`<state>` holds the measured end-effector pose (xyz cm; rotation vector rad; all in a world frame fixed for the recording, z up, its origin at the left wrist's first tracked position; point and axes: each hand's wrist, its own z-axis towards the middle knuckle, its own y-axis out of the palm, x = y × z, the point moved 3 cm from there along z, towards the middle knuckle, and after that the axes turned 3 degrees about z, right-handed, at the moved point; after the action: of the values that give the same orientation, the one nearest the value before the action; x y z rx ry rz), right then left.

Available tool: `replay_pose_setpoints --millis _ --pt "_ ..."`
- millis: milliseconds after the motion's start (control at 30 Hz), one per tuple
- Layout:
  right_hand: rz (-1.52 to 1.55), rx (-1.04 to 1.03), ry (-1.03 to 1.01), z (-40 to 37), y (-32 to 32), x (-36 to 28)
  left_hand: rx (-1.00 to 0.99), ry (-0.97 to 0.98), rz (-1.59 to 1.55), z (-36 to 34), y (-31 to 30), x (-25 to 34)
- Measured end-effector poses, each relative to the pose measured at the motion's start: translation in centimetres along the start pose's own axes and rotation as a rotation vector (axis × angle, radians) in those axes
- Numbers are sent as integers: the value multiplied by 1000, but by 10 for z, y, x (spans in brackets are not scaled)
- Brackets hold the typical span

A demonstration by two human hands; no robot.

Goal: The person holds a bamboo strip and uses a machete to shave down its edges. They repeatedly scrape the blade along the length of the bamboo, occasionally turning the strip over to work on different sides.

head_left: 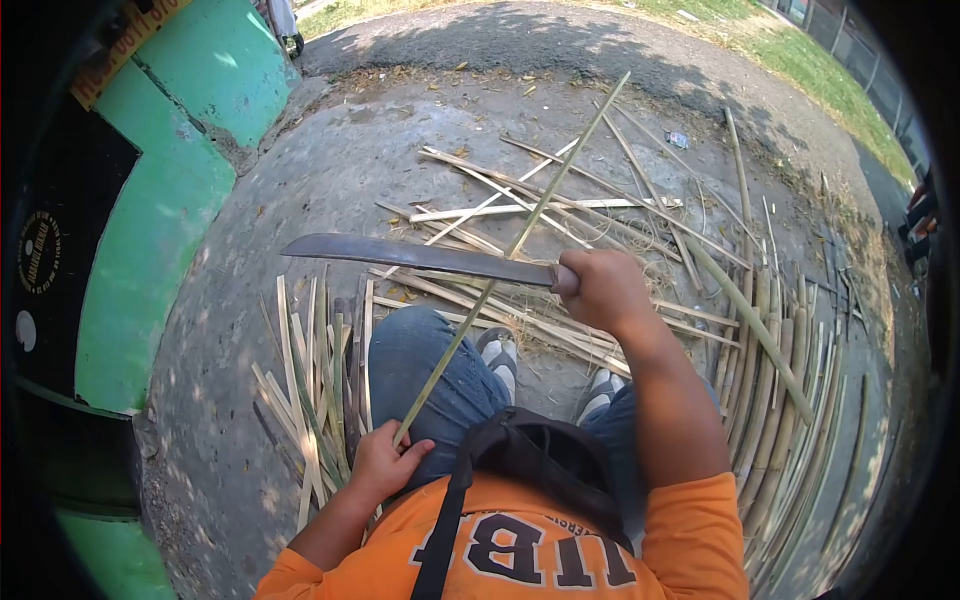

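"Where's the strip [545, 200]?"

"Slanting from 7 o'clock up to 1, its low end pinched in the left hand [390, 465]. The right hand [606, 290], at 3 o'clock, is wrapped round the handle of the knife [410, 252]."

"How would it handle?"

"Light, stiff but springy, I'd judge, perhaps splintery; best gripped low, clear of the knife."

"Anything unclear?"

"The knife crosses in front, so I can't tell whether they touch. The left hand hides the strip's low end. Some poles [745, 400], at 4 o'clock, blur together."
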<state>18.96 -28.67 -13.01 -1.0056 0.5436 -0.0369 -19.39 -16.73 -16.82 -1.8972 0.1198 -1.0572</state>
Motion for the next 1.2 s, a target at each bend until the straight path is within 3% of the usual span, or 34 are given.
replay_pose_setpoints --millis 300,933,1200 --pt "-70 105 -61 5 8 9 -72 -69 -51 2 0 -8" --pt "-12 8 -23 4 4 0 -90 -127 -73 3 -3 -7" --pt "-60 13 16 3 1 7 -74 -57 -24 5 -4 -2"
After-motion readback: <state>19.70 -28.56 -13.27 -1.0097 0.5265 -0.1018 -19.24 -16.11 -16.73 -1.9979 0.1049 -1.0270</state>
